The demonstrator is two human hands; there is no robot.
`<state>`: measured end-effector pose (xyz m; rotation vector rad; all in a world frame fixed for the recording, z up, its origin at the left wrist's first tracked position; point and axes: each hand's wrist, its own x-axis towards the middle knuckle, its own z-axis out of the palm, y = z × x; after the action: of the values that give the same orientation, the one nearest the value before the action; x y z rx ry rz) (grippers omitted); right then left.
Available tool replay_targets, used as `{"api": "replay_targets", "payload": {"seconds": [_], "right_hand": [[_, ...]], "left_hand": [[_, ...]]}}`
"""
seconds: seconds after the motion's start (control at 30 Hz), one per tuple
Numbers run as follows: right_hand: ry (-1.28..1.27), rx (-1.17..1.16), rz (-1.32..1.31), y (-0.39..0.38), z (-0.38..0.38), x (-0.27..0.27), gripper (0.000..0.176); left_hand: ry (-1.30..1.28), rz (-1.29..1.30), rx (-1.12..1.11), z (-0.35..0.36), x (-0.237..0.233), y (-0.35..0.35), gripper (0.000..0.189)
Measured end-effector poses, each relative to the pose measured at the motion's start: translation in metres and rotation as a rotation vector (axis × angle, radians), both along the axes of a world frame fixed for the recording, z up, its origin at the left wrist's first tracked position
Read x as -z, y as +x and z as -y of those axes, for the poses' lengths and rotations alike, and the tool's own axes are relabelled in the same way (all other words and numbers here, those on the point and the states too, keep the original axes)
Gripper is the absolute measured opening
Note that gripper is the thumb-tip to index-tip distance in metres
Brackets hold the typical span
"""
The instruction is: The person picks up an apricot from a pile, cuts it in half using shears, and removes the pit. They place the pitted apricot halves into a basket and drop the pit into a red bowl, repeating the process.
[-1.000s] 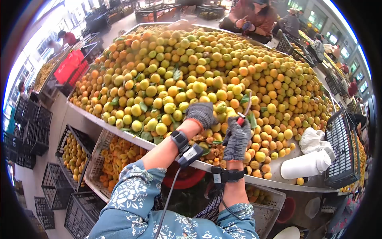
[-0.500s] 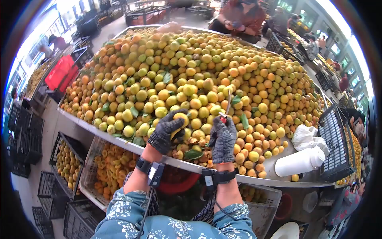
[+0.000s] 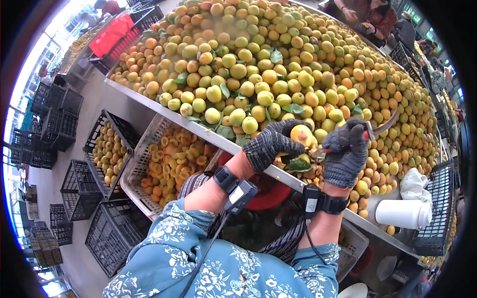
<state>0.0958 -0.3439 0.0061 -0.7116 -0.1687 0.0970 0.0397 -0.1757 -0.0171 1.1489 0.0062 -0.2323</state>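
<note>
My left hand (image 3: 275, 143), in a dark grey knit glove, is closed around a yellow apricot (image 3: 301, 134) near the table's front edge. A pale, fleshy patch shows on the apricot's near side. Beside it, my gloved right hand (image 3: 346, 151) grips a small curved knife (image 3: 385, 125) by its red handle, with the blade pointing away to the right. Below the two hands lie fruit scraps and a green leaf (image 3: 299, 165). A large heap of whole apricots (image 3: 238, 69) covers the table behind them.
At lower left, a pale crate (image 3: 130, 184) holds halved apricots, next to a black crate (image 3: 130, 130) of whole ones. A red basin (image 3: 268, 197) sits under the table edge (image 3: 218, 139). A white bottle (image 3: 402, 214) stands right, and a person (image 3: 370, 22) works across the heap.
My view has swung, so the table and hands appear farther right. The knife blade has turned from pointing up to pointing right. The apricot remains in my left hand.
</note>
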Motion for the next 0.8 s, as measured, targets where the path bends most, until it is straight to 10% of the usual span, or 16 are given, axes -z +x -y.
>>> {"api": "replay_targets", "payload": {"seconds": [0.8], "right_hand": [[-0.105,0.099,0.164,-0.004,-0.01,-0.007,0.018]], "left_hand": [[0.39,0.086,0.066,0.026,0.016,0.011,0.062]]}}
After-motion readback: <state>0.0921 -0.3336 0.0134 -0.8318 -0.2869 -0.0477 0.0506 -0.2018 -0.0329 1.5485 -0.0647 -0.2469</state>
